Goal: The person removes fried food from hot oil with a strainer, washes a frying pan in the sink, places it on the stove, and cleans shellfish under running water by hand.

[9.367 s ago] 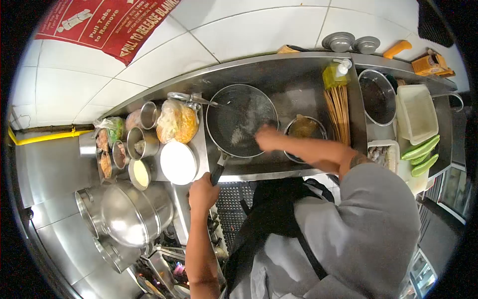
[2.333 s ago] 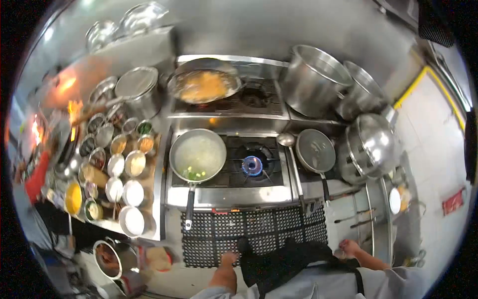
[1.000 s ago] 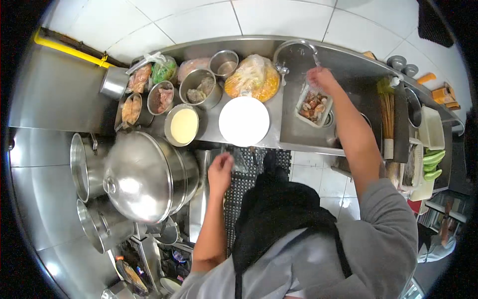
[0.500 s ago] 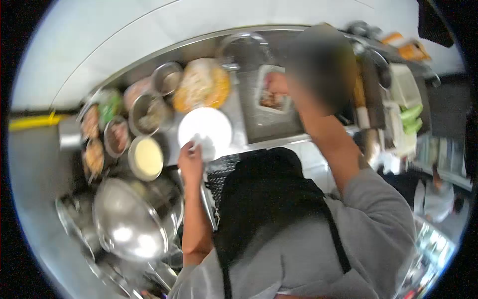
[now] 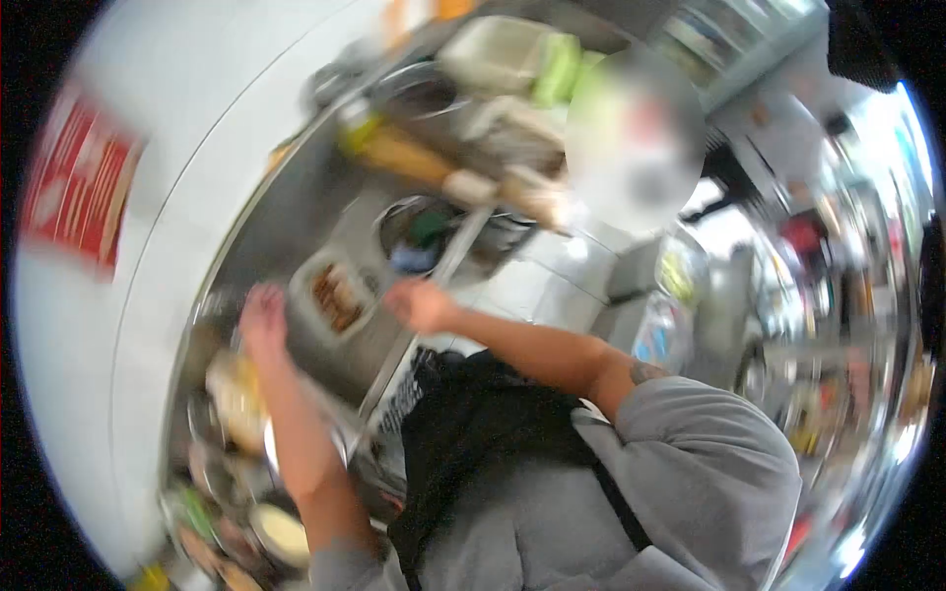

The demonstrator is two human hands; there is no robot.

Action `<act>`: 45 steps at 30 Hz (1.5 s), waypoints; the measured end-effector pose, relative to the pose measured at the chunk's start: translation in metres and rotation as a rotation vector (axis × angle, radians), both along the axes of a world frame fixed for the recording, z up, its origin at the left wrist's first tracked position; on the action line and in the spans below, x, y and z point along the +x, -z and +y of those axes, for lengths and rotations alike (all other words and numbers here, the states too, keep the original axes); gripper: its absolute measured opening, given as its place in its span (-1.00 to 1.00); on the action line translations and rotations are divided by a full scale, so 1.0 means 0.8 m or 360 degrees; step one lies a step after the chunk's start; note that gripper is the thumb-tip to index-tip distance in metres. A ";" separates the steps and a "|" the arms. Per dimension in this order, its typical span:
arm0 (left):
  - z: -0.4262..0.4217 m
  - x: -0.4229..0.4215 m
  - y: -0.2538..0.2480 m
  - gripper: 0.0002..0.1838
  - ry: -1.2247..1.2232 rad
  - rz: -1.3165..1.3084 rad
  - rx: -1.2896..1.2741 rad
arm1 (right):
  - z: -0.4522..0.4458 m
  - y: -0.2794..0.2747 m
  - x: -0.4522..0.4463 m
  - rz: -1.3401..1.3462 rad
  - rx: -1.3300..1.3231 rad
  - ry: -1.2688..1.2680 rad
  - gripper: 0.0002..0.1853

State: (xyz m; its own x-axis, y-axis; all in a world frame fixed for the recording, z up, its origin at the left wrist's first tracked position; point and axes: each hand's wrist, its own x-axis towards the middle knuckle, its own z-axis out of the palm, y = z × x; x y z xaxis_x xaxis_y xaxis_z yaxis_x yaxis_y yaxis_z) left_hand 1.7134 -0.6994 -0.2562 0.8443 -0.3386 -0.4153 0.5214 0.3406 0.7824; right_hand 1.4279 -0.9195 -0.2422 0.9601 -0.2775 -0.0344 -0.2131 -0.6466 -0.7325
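Observation:
A white rectangular container (image 5: 367,309) with brown chopped food in it sits on the metal sink surface (image 5: 340,222). To its left is my left hand (image 5: 263,320), raised over the counter and smeared by motion. My right hand (image 5: 422,305) hovers just to the container's right, its fingers bent but blurred. I make out nothing held in either hand. Partly behind my left forearm shows a white plate (image 5: 333,443). Nearer the bottom left stands a bowl of pale yellow food (image 5: 283,534).
Beyond the container is a round opening (image 5: 422,234) with dark, green and blue things inside. A yellow-brown bottle-like object (image 5: 399,156) lies past it. Pale tubs (image 5: 498,54) and green items stand at the far end. A tiled floor (image 5: 532,286) runs along the right.
My view has swung right along the counter. My left hand has left the white plate. My right hand has come out of the white container and is now beside it.

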 end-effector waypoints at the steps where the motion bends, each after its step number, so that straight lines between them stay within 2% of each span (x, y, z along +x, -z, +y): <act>1: 0.002 0.024 0.035 -0.60 0.0099 -0.0183 -0.0141 | -0.010 -0.027 -0.033 0.0037 -0.0022 -0.0059 -0.74; 2: -0.008 0.037 0.031 -0.53 0.0147 -0.0037 -0.0089 | -0.016 -0.028 -0.067 -0.0061 0.0158 0.0067 -0.76; 3: -0.032 0.029 0.019 -0.50 0.0208 -0.0050 0.0191 | -0.026 -0.042 -0.098 -0.0043 0.0369 0.0170 -0.76; 4: -0.051 0.036 0.037 -0.51 0.0271 -0.0072 0.0319 | -0.029 -0.028 -0.126 -0.0044 0.0223 0.0268 -0.75; 6: -0.096 -0.002 0.042 -0.54 0.1204 -0.0789 0.1678 | -0.031 -0.039 -0.205 -0.0040 0.0327 0.0535 -0.74; 7: -0.104 -0.083 0.023 -0.60 0.0908 -0.0325 0.1261 | -0.027 -0.042 -0.243 -0.0015 0.0317 0.0726 -0.72; 8: -0.115 -0.142 0.019 -0.62 0.0925 -0.0434 0.1264 | -0.022 -0.034 -0.287 0.0012 0.0309 0.0883 -0.71; 9: -0.130 -0.183 0.013 -0.63 0.1024 -0.0706 0.1347 | -0.016 -0.024 -0.329 0.0041 0.0316 0.1005 -0.69; 11: -0.150 -0.247 0.000 -0.66 0.1164 -0.1278 0.1495 | 0.001 0.018 -0.421 -0.0034 0.0599 0.1398 -0.63; 12: -0.157 -0.270 -0.009 -0.68 0.1177 -0.1528 0.1547 | 0.017 -0.012 -0.467 0.0052 0.1236 0.1673 -0.59; 13: -0.165 -0.287 -0.017 -0.70 0.1180 -0.1738 0.1598 | 0.037 -0.047 -0.515 0.0115 0.1073 0.1836 -0.56; 14: -0.174 -0.301 -0.023 -0.71 0.1154 -0.1913 0.1636 | 0.046 0.032 -0.559 0.0124 0.0642 0.1907 -0.51; 15: -0.179 -0.317 -0.031 -0.72 0.1120 -0.2071 0.1672 | 0.063 -0.002 -0.606 0.0358 0.0721 0.2001 -0.48; 17: -0.189 -0.344 -0.046 -0.75 0.1024 -0.2335 0.1727 | 0.096 0.049 -0.706 0.0687 0.0443 0.2165 -0.50; 18: -0.194 -0.359 -0.053 -0.77 0.0977 -0.2443 0.1751 | 0.117 0.058 -0.758 0.0674 0.0381 0.2297 -0.54; 19: -0.198 -0.375 -0.062 -0.78 0.0924 -0.2560 0.1767 | 0.129 0.006 -0.788 0.0474 0.0942 0.2755 -0.62; 20: -0.202 -0.390 -0.072 -0.79 0.0875 -0.2686 0.1786 | 0.142 0.045 -0.839 0.0356 0.0509 0.2975 -0.69; 22: -0.208 -0.431 -0.085 -0.81 0.0758 -0.2969 0.1774 | 0.136 0.061 -0.935 0.0546 0.0001 0.3213 -0.71; 24: -0.215 -0.472 -0.092 -0.82 0.0656 -0.3470 0.1663 | 0.100 0.057 -1.020 0.0282 0.0021 0.3510 -0.72; 25: -0.224 -0.526 -0.115 -0.58 0.1223 -0.2812 0.2152 | 0.070 0.070 -1.072 0.0168 0.0022 0.3567 -0.69; 27: -0.242 -0.473 0.045 -0.70 0.1221 -0.2860 0.2075 | -0.003 0.106 -1.168 -0.0094 0.0166 0.3686 -0.61; 28: -0.246 -0.541 0.013 -0.64 0.1621 -0.2541 0.2075 | -0.041 0.120 -1.201 -0.0229 0.0326 0.3731 -0.55; 29: -0.252 -0.574 0.020 -0.59 0.1820 -0.2064 0.2112 | -0.063 0.104 -1.222 -0.0697 0.0752 0.3670 -0.53; 30: -0.242 -0.613 0.016 -0.59 0.1860 -0.2426 0.1991 | -0.084 0.081 -1.234 -0.1110 0.1202 0.3505 -0.50; 31: -0.246 -0.636 0.019 -0.58 0.2010 -0.2310 0.1985 | -0.105 0.084 -1.260 -0.1158 0.1452 0.3395 -0.56; 32: -0.247 -0.661 0.018 -0.57 0.2014 -0.2235 0.1897 | -0.115 0.108 -1.278 -0.0030 0.0773 0.3080 -0.67; 33: -0.252 -0.722 -0.048 -0.55 0.2048 -0.2159 0.1852 | -0.122 0.132 -1.297 0.0992 -0.0055 0.2720 -0.78; 34: -0.235 -0.710 -0.017 -0.54 0.1819 -0.2309 0.1631 | -0.122 0.134 -1.299 0.1210 -0.0578 0.2387 -0.86; 35: -0.227 -0.715 -0.005 -0.56 0.1657 -0.2186 0.1602 | -0.125 0.135 -1.290 0.1165 -0.0788 0.2315 -0.82; 36: -0.218 -0.723 -0.005 -0.59 0.1556 -0.2379 0.1382 | -0.127 0.136 -1.283 0.1128 -0.1004 0.2243 -0.78; 37: -0.215 -0.745 -0.028 -0.61 0.1502 -0.2120 0.1511 | -0.126 0.113 -1.241 0.0167 -0.0292 0.2558 -0.73; 38: -0.205 -0.757 -0.018 -0.60 0.1394 -0.1965 0.1351 | -0.124 0.056 -1.170 0.0185 0.0618 0.2926 -0.51; 40: -0.200 -0.798 -0.069 -0.57 0.1502 -0.1390 0.1347 | -0.129 0.054 -1.068 0.0377 0.0652 0.2457 -0.60; 41: -0.195 -0.802 -0.037 -0.53 0.1523 -0.1253 0.1138 | -0.121 0.036 -0.992 0.0393 0.0656 0.2254 -0.65; 42: -0.191 -0.815 -0.051 -0.47 0.1562 -0.1067 0.1061 | -0.120 0.034 -0.932 0.0365 0.0541 0.1772 -0.68; 43: -0.182 -0.816 -0.058 -0.38 0.1569 -0.0918 0.0986 | -0.119 0.064 -0.885 0.0324 0.0700 0.1532 -0.69; 44: -0.172 -0.808 -0.070 -0.37 0.1571 -0.0670 0.0954 | -0.124 0.055 -0.822 0.0615 0.0667 0.1081 -0.69; 45: -0.161 -0.796 -0.078 -0.36 0.1568 -0.0432 0.0903 | -0.087 -0.045 -0.723 0.0432 0.0472 0.0958 -0.70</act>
State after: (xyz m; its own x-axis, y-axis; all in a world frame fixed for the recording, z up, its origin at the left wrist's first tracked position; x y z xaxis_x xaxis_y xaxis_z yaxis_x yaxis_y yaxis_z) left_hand 1.0766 -0.8285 -0.1935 0.4041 -0.7206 -0.5634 0.1573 -0.5520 0.8189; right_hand 0.8494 -0.9888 -0.2061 0.5909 -0.6973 -0.4056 -0.6687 -0.1421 -0.7299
